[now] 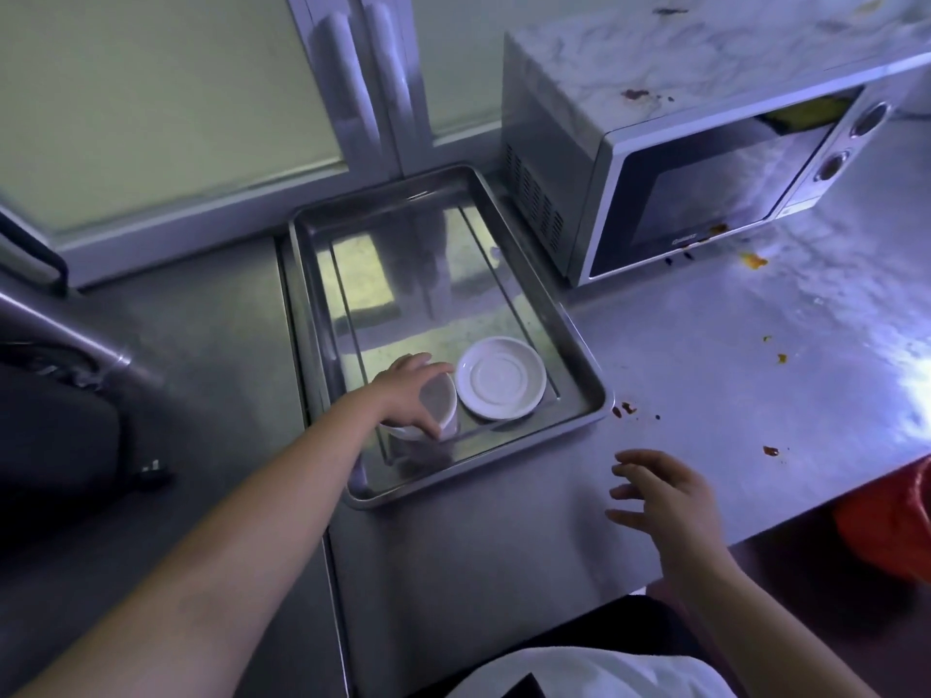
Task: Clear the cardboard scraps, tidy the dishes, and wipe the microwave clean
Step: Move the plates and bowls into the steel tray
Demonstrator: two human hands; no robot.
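Note:
A steel tray point(584, 390) lies on the counter left of the microwave point(619, 158). Inside its near end sits a white saucer point(501, 377). Beside the saucer my left hand point(408, 395) grips a white cup point(446, 408) from above, with the cup tilted and its dark inside facing up and right. My right hand point(665, 493) hovers over the steel counter with its fingers spread and holds nothing. Brown stains mark the microwave's top and its lower front edge. No cardboard scraps are in view.
Orange-brown crumbs and smears point(753, 260) dot the steel counter point(705, 375) right of the tray. A red bag point(891, 516) hangs below the counter's right edge. A dark appliance point(60, 425) stands at the far left. A pale wall with panel frames runs behind.

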